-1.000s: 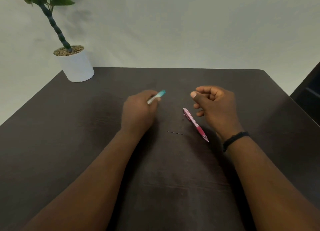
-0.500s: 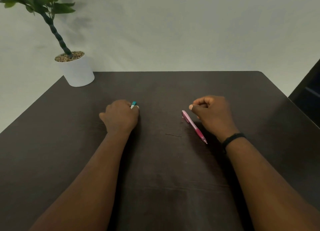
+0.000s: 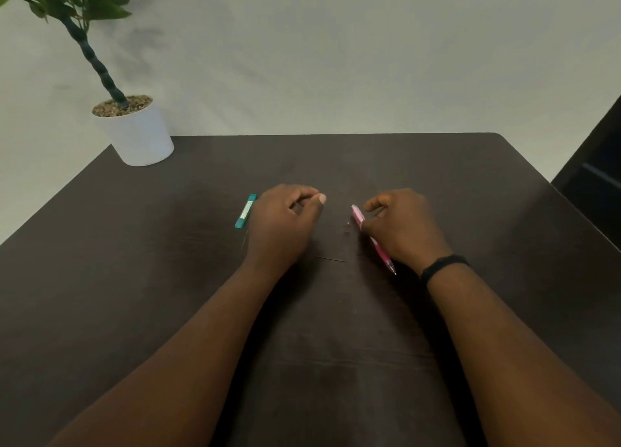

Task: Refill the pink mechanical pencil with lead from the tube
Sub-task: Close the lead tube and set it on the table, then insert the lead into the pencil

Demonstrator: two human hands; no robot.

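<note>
Left hand [image 3: 282, 225], frame centre: fingers loosely curled, holding nothing, teal lead tube [image 3: 245, 211] beside it on the desk [image 3: 134, 278]. Right hand [image 3: 403, 228]: fingers curled against the pink mechanical pencil [image 3: 373, 240]; grip cannot be confirmed.

A dark brown table [image 3: 134, 278] fills most of the view, its far edge meeting a plain pale wall [image 3: 336, 60]. On its far left corner stands a white pot [image 3: 137, 137] topped with small pebbles [image 3: 122, 105], from which a plant [image 3: 67, 6] rises on a dark, ridged stem leaning left, its green leaves spreading out past the top edge. At the right edge, beyond the table, there is a dark shape [image 3: 594, 164], perhaps a piece of furniture, too cropped to tell.
</note>
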